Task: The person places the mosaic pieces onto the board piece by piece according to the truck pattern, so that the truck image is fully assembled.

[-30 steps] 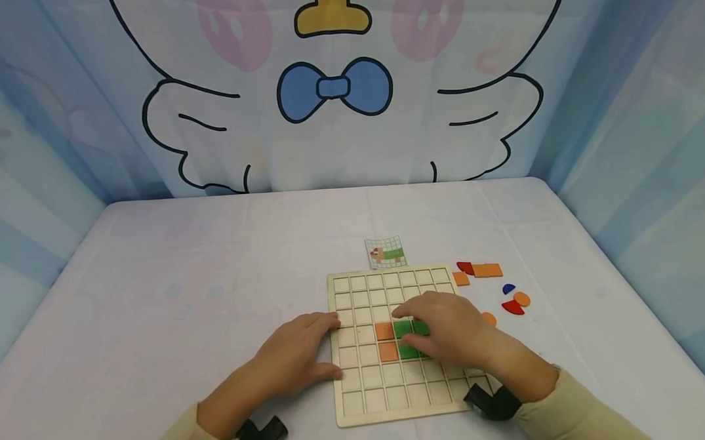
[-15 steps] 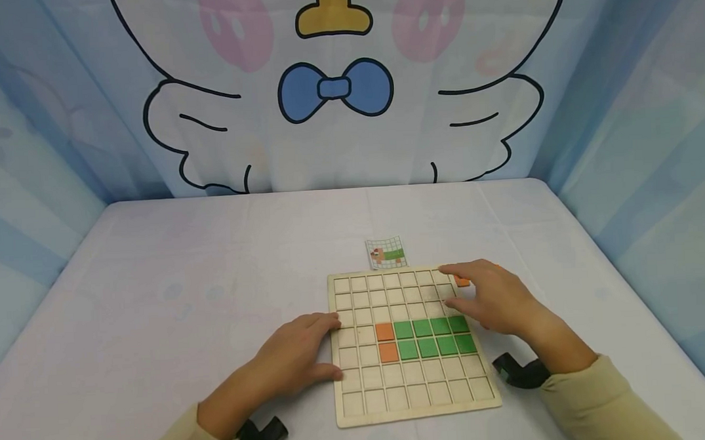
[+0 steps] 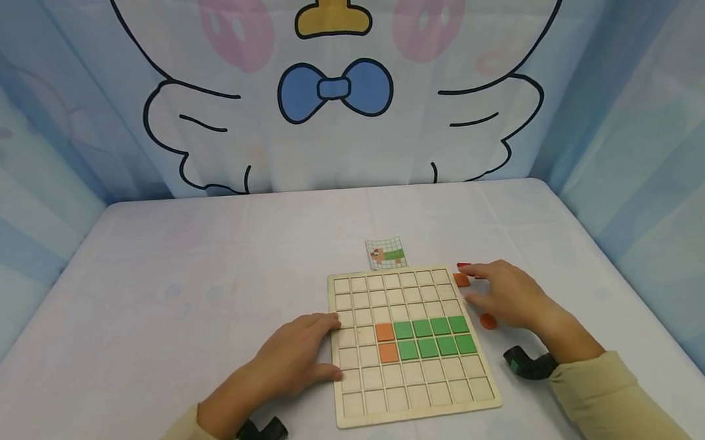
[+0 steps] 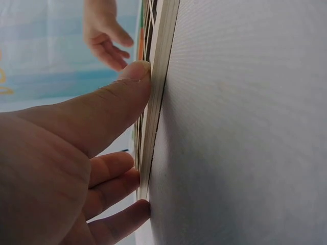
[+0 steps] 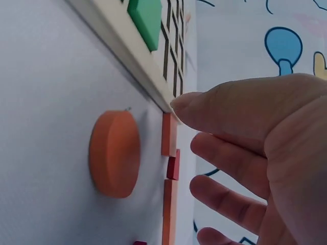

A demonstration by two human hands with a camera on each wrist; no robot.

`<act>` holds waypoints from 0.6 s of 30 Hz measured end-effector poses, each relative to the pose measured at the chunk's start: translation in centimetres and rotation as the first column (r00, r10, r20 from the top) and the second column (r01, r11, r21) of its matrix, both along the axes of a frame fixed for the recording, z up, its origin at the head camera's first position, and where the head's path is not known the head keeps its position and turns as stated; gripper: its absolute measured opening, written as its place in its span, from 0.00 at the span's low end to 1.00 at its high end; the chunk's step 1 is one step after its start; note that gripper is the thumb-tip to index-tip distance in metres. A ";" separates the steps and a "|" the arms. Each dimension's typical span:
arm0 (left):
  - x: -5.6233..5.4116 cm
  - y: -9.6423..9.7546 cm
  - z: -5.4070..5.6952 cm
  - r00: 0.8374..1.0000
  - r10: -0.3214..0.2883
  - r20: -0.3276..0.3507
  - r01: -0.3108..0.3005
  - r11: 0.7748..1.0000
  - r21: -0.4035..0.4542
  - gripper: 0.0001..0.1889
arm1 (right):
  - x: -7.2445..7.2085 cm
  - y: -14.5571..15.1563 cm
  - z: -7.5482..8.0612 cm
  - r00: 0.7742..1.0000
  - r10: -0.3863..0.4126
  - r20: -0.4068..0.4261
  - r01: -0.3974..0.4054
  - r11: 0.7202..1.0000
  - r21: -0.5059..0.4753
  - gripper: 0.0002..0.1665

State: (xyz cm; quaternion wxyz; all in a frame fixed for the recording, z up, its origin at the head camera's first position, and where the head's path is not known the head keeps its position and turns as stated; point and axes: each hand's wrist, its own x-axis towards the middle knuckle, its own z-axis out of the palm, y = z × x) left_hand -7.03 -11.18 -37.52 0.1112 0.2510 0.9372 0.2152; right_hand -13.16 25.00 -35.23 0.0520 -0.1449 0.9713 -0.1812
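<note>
A wooden grid board [image 3: 371, 377] lies on the table, with two rows of green square tiles [image 3: 422, 329] and two orange square tiles [image 3: 384, 332] set in its cells. My left hand [image 3: 293, 354] rests against the board's left edge, thumb and fingertips touching the rim. Beyond the board's right edge, my right hand [image 3: 512, 298] hovers over loose pieces with thumb and fingers apart, nothing between them. Near it lie an orange disc [image 5: 115, 153], an orange square [image 5: 169, 133], a red piece [image 5: 173, 164] and an orange strip [image 5: 169, 212]. The hand hides other pieces in the head view.
Behind the board lies a small picture card [image 3: 387, 252] showing a gridded pattern. A pale cloth [image 3: 184, 286] covers the table. A printed curtain [image 3: 337, 148] hangs at the back, with more curtains along both sides.
My right hand has moved from over the green tiles to the right, off the board and above the loose pieces, uncovering the green rows. My left hand stays at the board's edge.
</note>
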 end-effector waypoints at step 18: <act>0.2 -0.1 0.1 1.000 -0.004 -0.009 0.005 1.000 0.025 0.37 | -0.4 0.2 -0.7 0.999 -0.026 0.032 0.024 0.998 0.050 0.28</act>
